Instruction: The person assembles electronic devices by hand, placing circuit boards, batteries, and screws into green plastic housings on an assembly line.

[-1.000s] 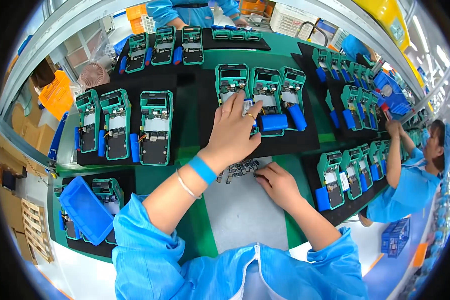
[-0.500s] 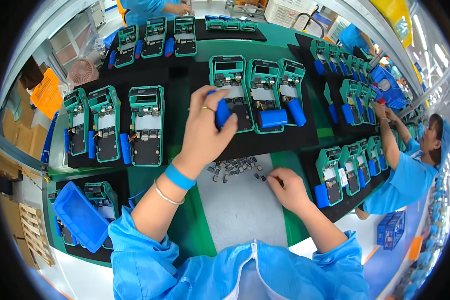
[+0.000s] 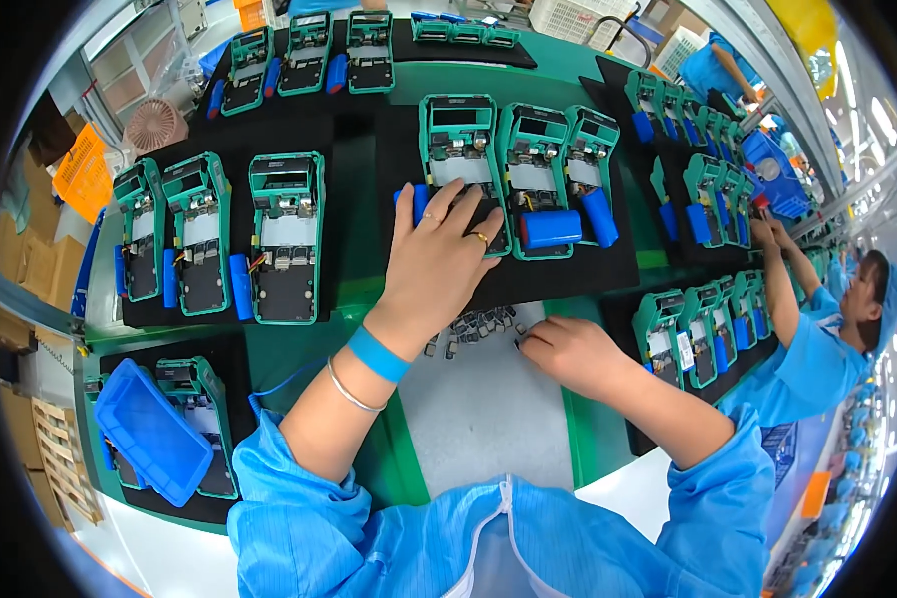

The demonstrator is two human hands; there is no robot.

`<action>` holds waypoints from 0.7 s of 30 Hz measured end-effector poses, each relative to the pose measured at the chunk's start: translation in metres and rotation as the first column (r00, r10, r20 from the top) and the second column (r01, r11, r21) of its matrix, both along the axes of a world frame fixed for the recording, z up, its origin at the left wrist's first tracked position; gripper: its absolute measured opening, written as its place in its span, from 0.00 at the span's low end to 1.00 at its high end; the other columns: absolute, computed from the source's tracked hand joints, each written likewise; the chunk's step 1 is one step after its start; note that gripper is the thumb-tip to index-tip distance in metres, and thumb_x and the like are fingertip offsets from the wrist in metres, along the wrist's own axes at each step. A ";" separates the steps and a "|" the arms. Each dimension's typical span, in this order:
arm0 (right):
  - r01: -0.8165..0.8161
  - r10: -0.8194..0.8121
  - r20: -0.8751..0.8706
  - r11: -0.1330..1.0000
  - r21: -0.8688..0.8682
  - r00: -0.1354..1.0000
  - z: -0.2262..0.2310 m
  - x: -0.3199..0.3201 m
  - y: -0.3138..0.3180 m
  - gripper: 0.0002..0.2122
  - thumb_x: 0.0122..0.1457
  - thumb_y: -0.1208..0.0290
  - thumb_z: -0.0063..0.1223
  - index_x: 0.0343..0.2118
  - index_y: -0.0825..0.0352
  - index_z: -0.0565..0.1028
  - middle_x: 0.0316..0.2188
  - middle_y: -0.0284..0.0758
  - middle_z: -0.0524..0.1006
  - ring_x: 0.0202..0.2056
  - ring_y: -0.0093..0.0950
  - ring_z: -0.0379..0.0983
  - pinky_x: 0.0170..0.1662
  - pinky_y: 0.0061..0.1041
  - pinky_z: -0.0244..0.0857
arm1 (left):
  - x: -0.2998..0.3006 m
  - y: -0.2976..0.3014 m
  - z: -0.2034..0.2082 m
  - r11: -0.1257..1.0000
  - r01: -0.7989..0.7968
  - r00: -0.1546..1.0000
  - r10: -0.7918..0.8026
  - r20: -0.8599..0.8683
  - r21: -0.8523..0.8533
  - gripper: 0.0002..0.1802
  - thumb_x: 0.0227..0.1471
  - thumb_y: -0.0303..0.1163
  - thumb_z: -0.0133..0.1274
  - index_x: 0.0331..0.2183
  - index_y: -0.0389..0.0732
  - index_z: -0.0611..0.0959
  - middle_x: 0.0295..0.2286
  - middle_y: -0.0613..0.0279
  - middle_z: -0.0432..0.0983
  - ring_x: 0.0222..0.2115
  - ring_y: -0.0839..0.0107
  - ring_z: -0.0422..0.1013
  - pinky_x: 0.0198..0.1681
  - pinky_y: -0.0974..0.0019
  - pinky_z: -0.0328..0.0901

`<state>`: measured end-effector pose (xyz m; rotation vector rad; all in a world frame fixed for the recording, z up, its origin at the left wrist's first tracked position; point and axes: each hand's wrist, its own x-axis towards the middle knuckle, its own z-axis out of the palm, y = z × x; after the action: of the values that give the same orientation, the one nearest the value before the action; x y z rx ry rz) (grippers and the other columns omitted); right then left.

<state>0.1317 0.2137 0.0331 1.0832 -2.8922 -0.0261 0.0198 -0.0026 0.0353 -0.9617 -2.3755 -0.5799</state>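
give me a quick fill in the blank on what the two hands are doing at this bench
The left hand rests on an open green handheld device that lies on a ____ foam mat.
The right hand picks at a pile of small dark metal parts on the ____ pad.
The left wrist wears a ____ band.

Missing words: black; grey; blue

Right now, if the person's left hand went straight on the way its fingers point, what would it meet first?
The left hand already lies on the open green handheld device with a blue cylindrical battery beside it. Going on, it would slide up that device's body; depth is unclear.
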 end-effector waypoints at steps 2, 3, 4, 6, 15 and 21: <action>-0.043 0.042 0.031 0.999 0.029 0.999 0.000 -0.004 0.001 0.08 0.45 0.74 0.54 0.31 0.65 0.76 0.30 0.34 0.76 0.34 0.34 0.75 0.37 0.29 0.72 | -0.003 0.003 0.005 1.000 0.000 1.000 0.000 0.002 -0.011 0.25 0.46 0.38 0.63 0.49 0.48 0.82 0.53 0.62 0.70 0.60 0.62 0.57 0.63 0.38 0.47; -0.089 0.090 -0.013 0.995 0.037 0.996 0.000 -0.004 0.002 0.06 0.44 0.74 0.54 0.28 0.65 0.74 0.28 0.34 0.75 0.33 0.32 0.75 0.36 0.27 0.72 | -0.004 0.004 0.005 1.000 0.000 1.000 0.000 0.011 -0.003 0.26 0.45 0.38 0.64 0.49 0.48 0.82 0.53 0.62 0.70 0.60 0.62 0.58 0.63 0.38 0.47; -0.131 0.134 -0.063 0.990 0.052 0.989 0.001 -0.006 0.002 0.04 0.43 0.74 0.54 0.24 0.65 0.73 0.26 0.34 0.74 0.32 0.31 0.75 0.36 0.26 0.72 | -0.006 0.005 0.005 1.000 -0.001 1.000 0.001 0.007 0.002 0.26 0.45 0.38 0.64 0.49 0.48 0.82 0.53 0.62 0.70 0.60 0.62 0.58 0.63 0.38 0.47; -0.156 0.161 -0.072 0.985 0.071 0.984 0.001 -0.005 0.001 0.05 0.43 0.74 0.54 0.24 0.65 0.73 0.26 0.34 0.74 0.32 0.31 0.75 0.35 0.26 0.73 | -0.005 0.007 0.003 0.999 -0.002 1.000 0.001 0.028 0.035 0.26 0.44 0.38 0.64 0.48 0.48 0.82 0.53 0.61 0.70 0.59 0.62 0.58 0.63 0.38 0.46; -0.118 0.065 -0.198 0.954 -0.274 0.978 0.081 -0.054 -0.012 0.10 0.47 0.78 0.62 0.34 0.66 0.79 0.29 0.34 0.78 0.31 0.34 0.76 0.33 0.32 0.72 | -0.003 0.009 -0.016 0.972 0.055 0.997 -0.043 -0.058 0.227 0.17 0.42 0.35 0.65 0.38 0.46 0.85 0.45 0.67 0.74 0.52 0.66 0.68 0.64 0.36 0.45; -0.194 0.058 -0.507 0.956 -0.220 0.860 0.082 -0.141 -0.038 0.07 0.44 0.78 0.63 0.27 0.64 0.77 0.27 0.31 0.72 0.32 0.30 0.73 0.30 0.26 0.70 | -0.006 0.011 -0.014 0.966 0.044 0.998 -0.029 -0.062 0.256 0.17 0.36 0.35 0.69 0.34 0.49 0.85 0.42 0.70 0.74 0.49 0.69 0.68 0.61 0.35 0.50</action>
<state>-0.0091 0.1755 0.1151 1.0317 -2.2828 0.0741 0.0134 0.0088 0.0210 -0.8942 -2.1691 -0.8398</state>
